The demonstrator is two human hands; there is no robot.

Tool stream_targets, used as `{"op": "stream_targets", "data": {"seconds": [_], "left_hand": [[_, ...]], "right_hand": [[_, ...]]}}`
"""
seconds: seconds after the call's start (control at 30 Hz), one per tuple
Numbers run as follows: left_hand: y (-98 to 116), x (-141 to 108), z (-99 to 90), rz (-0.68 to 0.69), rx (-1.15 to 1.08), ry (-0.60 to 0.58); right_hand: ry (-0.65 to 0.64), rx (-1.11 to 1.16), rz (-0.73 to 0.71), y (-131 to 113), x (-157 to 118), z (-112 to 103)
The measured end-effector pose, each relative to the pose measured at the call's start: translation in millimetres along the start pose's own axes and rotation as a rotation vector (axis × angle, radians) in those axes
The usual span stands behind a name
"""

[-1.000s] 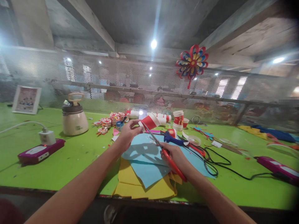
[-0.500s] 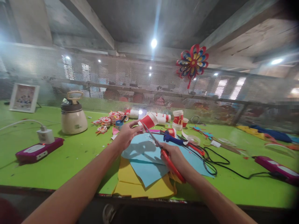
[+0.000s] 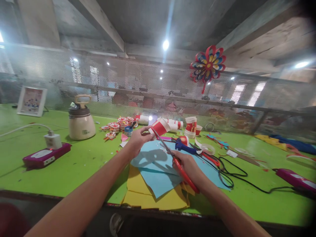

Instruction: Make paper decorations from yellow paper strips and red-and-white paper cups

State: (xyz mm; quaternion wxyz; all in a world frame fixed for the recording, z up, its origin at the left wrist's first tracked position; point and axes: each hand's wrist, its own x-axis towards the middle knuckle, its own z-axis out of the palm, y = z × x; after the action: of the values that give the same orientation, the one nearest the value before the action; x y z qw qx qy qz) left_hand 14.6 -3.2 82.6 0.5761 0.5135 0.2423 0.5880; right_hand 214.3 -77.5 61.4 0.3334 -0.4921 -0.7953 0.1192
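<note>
The left hand pinches a tilted red-and-white paper cup at twelve o'clock, above blue paper. The right hand curls around red-handled scissors, blades at the cup's edge. At one o'clock, stacked cups have yellow marks, maybe letters, too blurry to read.

The scissor handles look smooth plastic, the blades metal, the cup paper (the blue sheets matt).

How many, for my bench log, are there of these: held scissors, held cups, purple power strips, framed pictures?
Held scissors: 1
Held cups: 1
Purple power strips: 2
Framed pictures: 1
Total: 5
</note>
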Motion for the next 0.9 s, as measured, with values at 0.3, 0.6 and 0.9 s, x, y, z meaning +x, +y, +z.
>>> {"op": "stream_targets", "data": {"seconds": [0.3,0.6,0.9], "left_hand": [[1.0,-0.7,-0.9,0.004,-0.009,-0.017],[5.8,-2.1,-1.8,-0.021,-0.003,-0.004],[4.0,0.2,-2.1,-0.011,0.021,0.019]], "right_hand": [[0.028,0.004,0.040,-6.5,-3.4,-1.4],[0.024,-0.022,0.024,-3.3,-2.5,-0.2],[0.000,0.067,-0.035,0.5,1.0,0.6]]}}
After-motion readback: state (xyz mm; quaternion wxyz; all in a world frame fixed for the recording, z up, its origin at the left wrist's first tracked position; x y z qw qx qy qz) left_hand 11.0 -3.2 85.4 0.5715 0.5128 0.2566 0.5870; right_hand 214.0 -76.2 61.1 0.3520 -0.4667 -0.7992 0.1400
